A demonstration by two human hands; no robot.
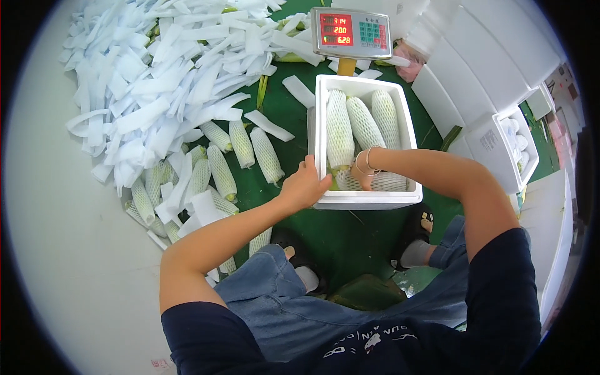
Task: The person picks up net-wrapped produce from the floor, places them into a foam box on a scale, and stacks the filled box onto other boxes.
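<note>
A white polystyrene foam box (320, 140) stands before me on a platform scale. Inside it, several ears of corn (340, 129) in white foam netting lie mostly lengthwise, and one netted ear (393, 181) lies crosswise near the front wall. My left hand (305, 183) grips the box at its left wall near the front corner. Down inside the box, my right hand (364, 172) touches the crosswise ear, its fingers pointing toward the front. Most of those fingers are hidden by the wrist and the netting, so their hold is unclear.
The scale's lit display (351, 33) rises behind the box. White foam strips (178, 70) are heaped at left, with more netted corn (222, 172) on the green floor (354, 239). White foam boxes (473, 70) line the right side; one open box (528, 161) holds netted ears.
</note>
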